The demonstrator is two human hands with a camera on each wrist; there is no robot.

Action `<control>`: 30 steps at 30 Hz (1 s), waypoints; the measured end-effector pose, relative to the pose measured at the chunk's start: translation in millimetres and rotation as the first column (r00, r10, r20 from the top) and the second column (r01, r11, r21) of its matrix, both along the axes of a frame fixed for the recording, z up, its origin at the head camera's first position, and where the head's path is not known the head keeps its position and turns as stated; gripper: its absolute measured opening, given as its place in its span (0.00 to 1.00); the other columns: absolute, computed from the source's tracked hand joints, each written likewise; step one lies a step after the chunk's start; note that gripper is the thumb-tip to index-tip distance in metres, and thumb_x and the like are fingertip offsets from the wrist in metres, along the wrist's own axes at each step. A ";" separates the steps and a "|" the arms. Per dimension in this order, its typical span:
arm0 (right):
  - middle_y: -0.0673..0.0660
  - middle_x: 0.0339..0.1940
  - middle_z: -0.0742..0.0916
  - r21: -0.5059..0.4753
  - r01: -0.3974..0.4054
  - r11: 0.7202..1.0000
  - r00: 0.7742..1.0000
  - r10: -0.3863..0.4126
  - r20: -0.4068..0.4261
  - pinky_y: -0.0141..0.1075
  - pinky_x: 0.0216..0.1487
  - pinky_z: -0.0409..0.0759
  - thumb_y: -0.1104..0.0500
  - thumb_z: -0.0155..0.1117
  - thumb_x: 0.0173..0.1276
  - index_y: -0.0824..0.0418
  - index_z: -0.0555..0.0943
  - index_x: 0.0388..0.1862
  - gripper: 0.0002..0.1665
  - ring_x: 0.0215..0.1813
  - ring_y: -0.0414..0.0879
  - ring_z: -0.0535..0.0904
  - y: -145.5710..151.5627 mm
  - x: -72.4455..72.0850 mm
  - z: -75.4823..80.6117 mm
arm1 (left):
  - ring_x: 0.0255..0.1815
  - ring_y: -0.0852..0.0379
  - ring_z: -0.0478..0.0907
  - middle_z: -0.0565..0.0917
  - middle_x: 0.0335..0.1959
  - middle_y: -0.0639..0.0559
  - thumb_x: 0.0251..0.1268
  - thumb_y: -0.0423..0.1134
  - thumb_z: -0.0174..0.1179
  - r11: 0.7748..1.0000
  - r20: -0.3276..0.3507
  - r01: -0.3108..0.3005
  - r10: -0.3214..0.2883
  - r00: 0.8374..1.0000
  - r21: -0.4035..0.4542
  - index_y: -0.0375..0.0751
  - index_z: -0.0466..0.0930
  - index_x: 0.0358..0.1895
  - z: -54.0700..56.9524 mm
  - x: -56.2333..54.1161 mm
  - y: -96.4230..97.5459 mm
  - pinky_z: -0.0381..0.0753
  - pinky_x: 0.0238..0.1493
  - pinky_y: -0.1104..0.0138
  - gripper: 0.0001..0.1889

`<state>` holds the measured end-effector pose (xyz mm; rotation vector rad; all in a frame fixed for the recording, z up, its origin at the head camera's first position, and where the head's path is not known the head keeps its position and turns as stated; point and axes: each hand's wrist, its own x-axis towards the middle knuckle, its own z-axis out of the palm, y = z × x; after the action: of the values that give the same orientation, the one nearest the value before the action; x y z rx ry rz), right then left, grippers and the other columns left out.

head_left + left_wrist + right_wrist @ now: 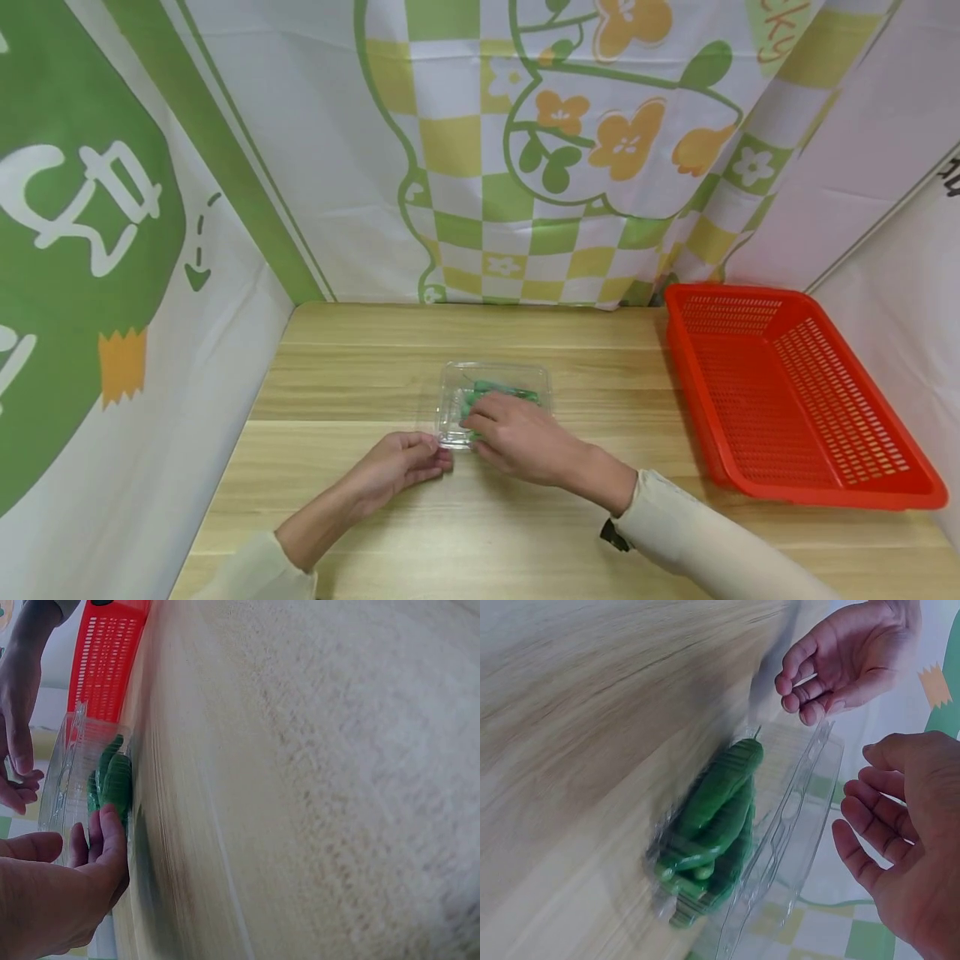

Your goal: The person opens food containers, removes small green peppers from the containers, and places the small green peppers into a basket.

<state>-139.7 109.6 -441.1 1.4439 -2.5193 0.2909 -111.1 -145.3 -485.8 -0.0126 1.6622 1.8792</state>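
Observation:
A clear plastic clamshell box [453, 392] rests on the wooden table, holding several long green peppers [716, 799]. One pepper's thin stem shows in the right wrist view. My left hand [408, 462] is at the box's near left corner, fingertips right by its wall, thumb and fingers apart in the left wrist view. Over the box is my right hand [521, 433], palm down with fingers loosely bent, hiding part of the peppers from the head camera. The right wrist view shows nothing between this hand's fingers [881, 825], which stand apart from the peppers.
A large red plastic basket [697, 367] with slotted walls stands on the right side of the table [345, 383]. Printed green, white and yellow cloth [450, 158] hangs behind the table, and more cloth encloses both sides.

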 end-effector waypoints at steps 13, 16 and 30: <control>0.49 0.49 0.88 0.002 -0.066 0.998 0.998 0.066 0.005 0.34 0.61 0.83 0.58 0.71 0.74 0.57 0.89 0.54 0.12 0.53 0.42 0.83 -17.1 -7.0 -6.8 | 0.60 0.48 0.84 0.82 0.60 0.31 0.87 0.34 0.47 1.000 0.010 -0.011 0.011 1.000 0.027 0.15 0.72 0.63 -0.2 -1.2 1.8 0.81 0.70 0.59 0.20; 0.49 0.46 0.87 -0.008 -0.085 0.996 0.996 0.085 0.002 0.32 0.56 0.84 0.59 0.71 0.73 0.57 0.90 0.52 0.11 0.49 0.41 0.83 -21.1 -8.3 -7.8 | 0.59 0.49 0.85 0.83 0.58 0.33 0.87 0.33 0.47 0.999 0.009 -0.016 0.016 1.000 0.030 0.16 0.73 0.63 0.1 -1.7 1.9 0.82 0.70 0.60 0.19; 0.48 0.39 0.83 -0.041 -0.112 0.993 0.993 0.113 0.037 0.28 0.44 0.80 0.60 0.74 0.72 0.57 0.91 0.44 0.04 0.42 0.39 0.77 -33.8 -13.5 -16.7 | 0.56 0.50 0.86 0.85 0.53 0.38 0.85 0.29 0.48 0.999 -0.004 -0.032 0.032 0.999 0.037 0.17 0.75 0.58 -4.2 0.0 2.2 0.84 0.67 0.62 0.15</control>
<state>-153.2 75.9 -457.8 1.5831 -2.4523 0.3892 -111.0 -143.1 -490.1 -0.0196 1.6387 1.9353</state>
